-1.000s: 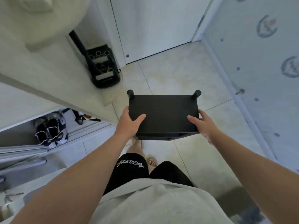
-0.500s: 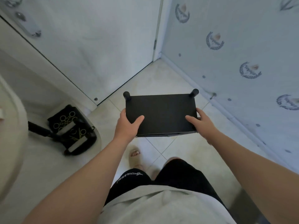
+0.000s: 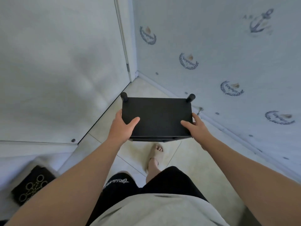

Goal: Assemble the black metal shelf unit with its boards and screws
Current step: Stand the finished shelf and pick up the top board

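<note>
At the near corners of the black shelf unit (image 3: pixel 157 116), both hands clamped it from the sides. The left hand (image 3: pixel 121 128) gripped the left edge, with the left thumb (image 3: pixel 134 121) laid flat across the top board and the fingers wrapped under the rim, out of sight. The right hand (image 3: pixel 197 129) gripped the right edge in the same way, the right thumb (image 3: pixel 185 123) on top and one finger stretched along the side.

The unit hung level in the air in front of the person's waist, above the tiled floor (image 3: pixel 192 160) and touching only the two hands. One top board showed. A second dark edge sat under its near side, too shadowed to identify. Two round black posts stood at the far corners, the left post (image 3: pixel 124 96) and the right post (image 3: pixel 190 97).

Below the unit were one sandalled foot (image 3: pixel 154 159), black shorts (image 3: pixel 162 181) with white lettering, and a grey shirt (image 3: pixel 154 209). A white door (image 3: pixel 57 70) on the left met a papered wall (image 3: pixel 228 46) on the right, in a corner beyond the unit. The paper carried four wreath motifs and one anchor (image 3: pixel 260 20). One small metal doorstop (image 3: pixel 200 110) stuck out low on the wall, just right of the unit. One black bag (image 3: pixel 32 185) with white rings lay at the lower left.
</note>
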The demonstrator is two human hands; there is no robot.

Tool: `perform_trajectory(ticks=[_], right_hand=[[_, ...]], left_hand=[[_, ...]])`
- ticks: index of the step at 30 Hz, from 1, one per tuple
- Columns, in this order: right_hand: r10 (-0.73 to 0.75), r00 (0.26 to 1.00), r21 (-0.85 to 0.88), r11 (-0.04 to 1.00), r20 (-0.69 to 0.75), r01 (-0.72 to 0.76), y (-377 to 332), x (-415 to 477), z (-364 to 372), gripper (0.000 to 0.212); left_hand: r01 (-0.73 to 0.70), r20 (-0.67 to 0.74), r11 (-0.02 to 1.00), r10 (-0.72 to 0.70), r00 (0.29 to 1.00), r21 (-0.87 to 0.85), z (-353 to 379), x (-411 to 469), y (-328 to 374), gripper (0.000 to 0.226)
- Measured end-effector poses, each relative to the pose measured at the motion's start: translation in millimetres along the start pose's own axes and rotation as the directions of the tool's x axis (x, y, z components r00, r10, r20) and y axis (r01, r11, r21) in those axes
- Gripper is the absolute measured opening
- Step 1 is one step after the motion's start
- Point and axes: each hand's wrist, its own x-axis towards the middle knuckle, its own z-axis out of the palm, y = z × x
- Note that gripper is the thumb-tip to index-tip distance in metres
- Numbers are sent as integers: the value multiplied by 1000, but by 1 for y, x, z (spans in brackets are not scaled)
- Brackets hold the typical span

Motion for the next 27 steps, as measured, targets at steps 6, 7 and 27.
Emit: perform_trajectory(ticks=[6, 7, 27], right_hand=[[45, 998, 9, 999, -47, -45, -35, 67, -34, 74], [60, 996, 21, 998, -59, -59, -40, 78, -37, 75], [299, 908, 371, 911, -294, -179, -51, 305, -44, 69]], left_hand=[[-53, 57, 996, 49, 997, 74, 28, 76, 57, 61], [-61, 68, 994, 55, 996, 87, 32, 91, 67, 62], [-240, 360, 872, 79, 930, 428, 139, 394, 149, 71]])
